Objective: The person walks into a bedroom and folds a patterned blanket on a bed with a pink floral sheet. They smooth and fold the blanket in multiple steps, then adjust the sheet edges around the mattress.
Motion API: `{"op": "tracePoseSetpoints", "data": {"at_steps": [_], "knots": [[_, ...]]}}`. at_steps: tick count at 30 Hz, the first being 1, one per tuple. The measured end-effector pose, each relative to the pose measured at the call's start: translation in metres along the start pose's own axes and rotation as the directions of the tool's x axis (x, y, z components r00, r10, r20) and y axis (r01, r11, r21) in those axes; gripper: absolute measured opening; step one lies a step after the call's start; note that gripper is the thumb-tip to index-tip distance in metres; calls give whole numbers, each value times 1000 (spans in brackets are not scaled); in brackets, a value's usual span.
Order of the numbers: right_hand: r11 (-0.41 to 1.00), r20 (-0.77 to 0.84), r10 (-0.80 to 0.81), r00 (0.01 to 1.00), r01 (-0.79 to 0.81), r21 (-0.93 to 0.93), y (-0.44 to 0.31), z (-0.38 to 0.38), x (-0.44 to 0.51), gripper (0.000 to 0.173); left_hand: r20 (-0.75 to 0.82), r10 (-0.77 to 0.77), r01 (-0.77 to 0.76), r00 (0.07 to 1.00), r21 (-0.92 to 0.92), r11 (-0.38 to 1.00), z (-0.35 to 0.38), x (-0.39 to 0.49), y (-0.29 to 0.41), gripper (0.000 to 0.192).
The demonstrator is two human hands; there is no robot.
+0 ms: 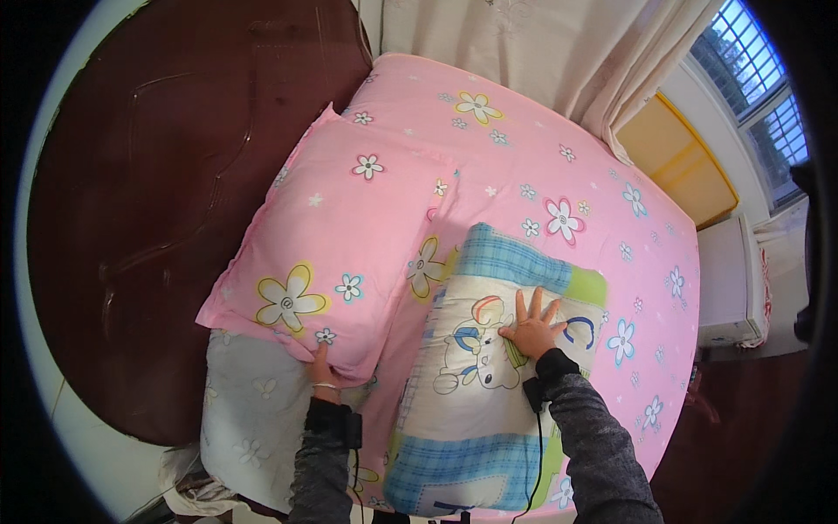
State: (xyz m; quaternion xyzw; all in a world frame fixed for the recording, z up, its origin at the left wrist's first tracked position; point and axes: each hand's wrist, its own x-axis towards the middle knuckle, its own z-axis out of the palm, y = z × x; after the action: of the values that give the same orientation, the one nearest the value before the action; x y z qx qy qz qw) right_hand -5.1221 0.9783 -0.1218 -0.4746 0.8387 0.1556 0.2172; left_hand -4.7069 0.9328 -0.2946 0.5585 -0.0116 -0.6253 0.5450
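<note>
My left hand [323,372] is at the near corner of a pink flowered pillow [380,216], its thumb on top and its other fingers hidden beneath the edge. Part of a grey flowered pillow [252,393] shows below that corner. My right hand [535,327] rests flat with spread fingers on a thick, folded child's quilt or cushion [478,419], which has blue plaid ends, green corners and a printed cartoon animal. Both bed items lie on a pink flowered bedsheet [517,177].
A dark brown headboard [183,164] curves along the left. Pale curtains [497,46] hang behind the bed. To the right are a yellow-edged board [681,157], a white cabinet [727,288] and a barred window [746,65]. Black cables [540,452] hang from both wrists.
</note>
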Motion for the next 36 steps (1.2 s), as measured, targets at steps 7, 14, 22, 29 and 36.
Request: {"op": "tracePoseSetpoints", "data": {"at_steps": [7, 14, 22, 29, 36], "knots": [[999, -22, 4, 1000, -4, -34, 0, 2, -1, 95, 322, -221, 238, 920, -13, 971, 37, -24, 59, 36], [1000, -61, -14, 998, 14, 2, -6, -16, -16, 86, 729, 241, -752, 641, 534, 385, 115, -176, 137, 34], [462, -139, -346, 928, 297, 835, 51, -84, -144, 78, 681, -498, 235, 537, 447, 863, -13, -381, 57, 41], [-324, 352, -378, 856, -478, 816, 116, 18, -250, 72, 463, -606, 206, 647, 659, 724, -72, -423, -20, 48], [361, -471, -526, 708, 687, 630, 83, 48, -222, 39, 310, -911, -541, 271, 832, 122, -67, -383, 53, 43]]}}
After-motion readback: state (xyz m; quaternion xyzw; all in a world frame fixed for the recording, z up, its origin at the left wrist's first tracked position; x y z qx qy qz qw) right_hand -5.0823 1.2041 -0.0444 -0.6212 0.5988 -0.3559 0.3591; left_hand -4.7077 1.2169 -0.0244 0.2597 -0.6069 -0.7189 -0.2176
